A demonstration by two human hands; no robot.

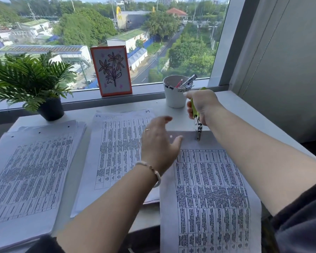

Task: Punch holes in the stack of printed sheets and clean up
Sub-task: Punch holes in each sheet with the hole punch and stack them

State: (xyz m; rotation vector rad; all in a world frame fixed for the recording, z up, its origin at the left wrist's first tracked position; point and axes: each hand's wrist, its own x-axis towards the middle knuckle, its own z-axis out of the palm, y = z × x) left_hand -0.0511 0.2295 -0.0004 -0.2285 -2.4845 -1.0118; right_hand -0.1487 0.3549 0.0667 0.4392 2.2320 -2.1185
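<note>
1. The right hand is reaching forward over the right side of the desk, its fingers curling round the green handles of a hole punch and gripping them, back of the hand facing the camera.
2. The punch is pointing down, its metal nose sitting at the top edge of the right sheet, right of a hole already showing in that margin.
3. The left hand is hovering palm down above the gap between the middle stack and the right sheet, fingers spreading loosely and holding nothing; whether the palm is touching paper cannot be told. It is wearing a ring and a pale bracelet.
4. The right sheet is lying in front of the person, its near end hanging past the desk's front edge.
5. The left stack is lying apart from the middle stack, showing dark holes along its top margin, its near corner also reaching the desk edge.
6. Bare desk is showing as a narrow strip between the left and middle stacks and as a wider band behind the papers.
7. A white cup holding clips and pens is standing just beside the right hand, near the window sill.
8. A potted fern and a framed flower drawing are standing at the back.
9. The number "39" is legible, handwritten at the middle stack's top corner; the printed tables are too small to read.
</note>
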